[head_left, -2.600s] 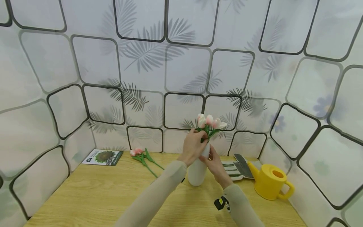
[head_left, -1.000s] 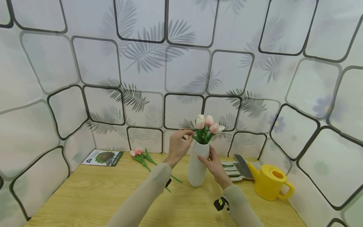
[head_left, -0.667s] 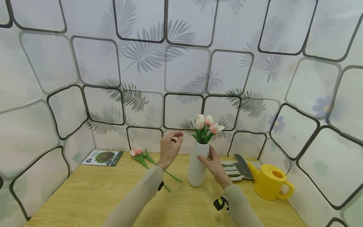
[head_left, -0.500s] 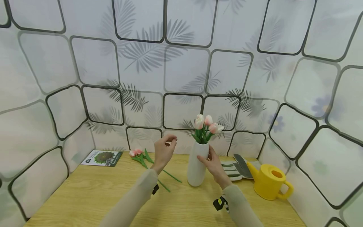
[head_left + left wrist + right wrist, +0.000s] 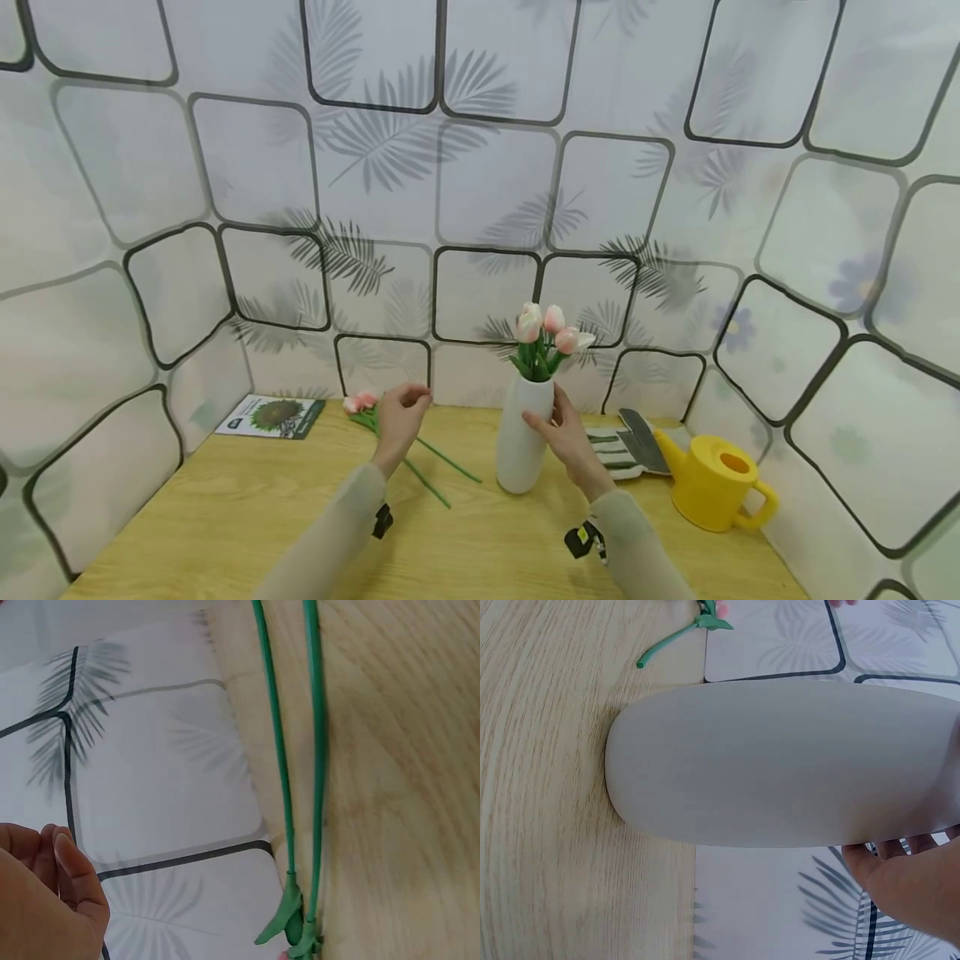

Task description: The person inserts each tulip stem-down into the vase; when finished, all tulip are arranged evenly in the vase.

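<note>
A white vase (image 5: pixel 521 437) stands upright on the table with several pink-and-white tulips (image 5: pixel 551 333) in it. My right hand (image 5: pixel 566 429) grips the vase's upper right side; in the right wrist view its fingers (image 5: pixel 892 859) curl against the vase wall (image 5: pixel 780 765). Farther left, my left hand (image 5: pixel 400 421) hangs above the two loose tulips (image 5: pixel 427 483), holding nothing, thumb and fingertips close together. The left wrist view has that hand (image 5: pixel 49 892) at the lower left, apart from the green stems (image 5: pixel 316 750). In the head view it hides part of the tulips' leaves.
A seed packet with a sunflower picture (image 5: pixel 273 417) lies at the back left. Right of the vase are striped gloves (image 5: pixel 611 450) with a grey trowel blade (image 5: pixel 643 442) on them, then a yellow watering can (image 5: pixel 716 483). Patterned walls (image 5: pixel 480 292) close off the table (image 5: pixel 225 517).
My left hand has let go of the tulips at the vase mouth and moved left and down over the loose ones. The right hand still holds the vase in the same place.
</note>
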A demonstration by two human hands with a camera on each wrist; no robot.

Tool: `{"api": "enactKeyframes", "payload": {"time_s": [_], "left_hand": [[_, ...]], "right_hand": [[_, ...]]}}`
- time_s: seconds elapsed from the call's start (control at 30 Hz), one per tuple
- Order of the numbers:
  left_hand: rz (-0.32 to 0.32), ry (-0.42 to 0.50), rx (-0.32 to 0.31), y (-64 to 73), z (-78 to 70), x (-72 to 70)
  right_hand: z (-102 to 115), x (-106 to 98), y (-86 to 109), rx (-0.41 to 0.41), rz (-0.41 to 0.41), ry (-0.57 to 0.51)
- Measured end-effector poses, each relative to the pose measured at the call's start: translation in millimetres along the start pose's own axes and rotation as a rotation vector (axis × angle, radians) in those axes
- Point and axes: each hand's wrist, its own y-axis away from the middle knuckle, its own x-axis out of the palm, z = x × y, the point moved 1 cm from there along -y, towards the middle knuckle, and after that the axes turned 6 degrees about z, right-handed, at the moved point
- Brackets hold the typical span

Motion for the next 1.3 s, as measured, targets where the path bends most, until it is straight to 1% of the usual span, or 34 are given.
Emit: {"api": "enactKeyframes", "payload": {"time_s": [0.03, 0.17, 0.27, 0.4, 0.47, 0.53, 0.63, 0.7, 0.8, 0.87, 0.93, 1.03, 1.1, 1.17, 1.23, 1.3], "left_hand": [[0.01, 0.0, -0.019, 0.9, 4.6, -1.8], [0.067, 0.047, -0.104, 2.7, 23.9, -11.3], [0.103, 0.074, -0.171, 1.7, 34.8, -20.2], [0.139, 0.043, -0.227, -0.3, 45.0, -33.6], [0.155, 0.003, -0.247, -0.4, 49.0, -39.7], [0.184, -0.036, -0.267, 0.6, 52.5, -45.3], [0.235, -0.097, -0.318, 2.1, 58.8, -51.6], [0.27, -0.121, -0.338, 2.8, 63.4, -54.5], [0.298, -0.098, -0.369, 2.1, 71.8, -56.8], [0.302, -0.074, -0.398, 1.5, 77.2, -57.2], [0.303, -0.052, -0.431, 0.6, 81.2, -57.2], [0.316, -0.069, -0.46, -1.3, 83.2, -57.3], [0.333, -0.087, -0.462, -2.7, 83.5, -57.5], [0.355, -0.103, -0.455, -5.5, 86.6, -58.4], [0.374, -0.112, -0.456, -8.1, 90.4, -59.1], [0.406, -0.13, -0.447, -10.6, 93.1, -59.5]], "right_hand": [[0, 0, 0.3, 0.001, 0.002, -0.001], [0, 0, 0.8, -0.006, 0.005, -0.004], [1, 0, 1.2, -0.006, -0.004, -0.003], [2, 0, 1.1, -0.01, -0.008, 0.001], [2, -1, 0.8, -0.012, -0.008, 0.002], [3, -1, 0.7, -0.006, -0.009, -0.001], [6, -1, 1.3, 0.002, 0.001, -0.005], [14, -1, 5.6, 0.007, 0.011, -0.001], [25, 1, 12.1, 0.012, 0.023, -0.001], [30, 1, 16.8, 0.013, 0.026, 0.002], [30, 1, 17.1, 0.014, 0.026, -0.013], [20, 0, 11.3, -0.003, 0.02, 0.002], [11, -1, 5.7, -0.013, 0.013, 0.0], [14, 0, 7.4, -0.013, 0.012, 0.004], [23, 1, 13.1, -0.005, 0.015, -0.01], [33, 2, 19.4, 0.002, 0.019, -0.016]]}}
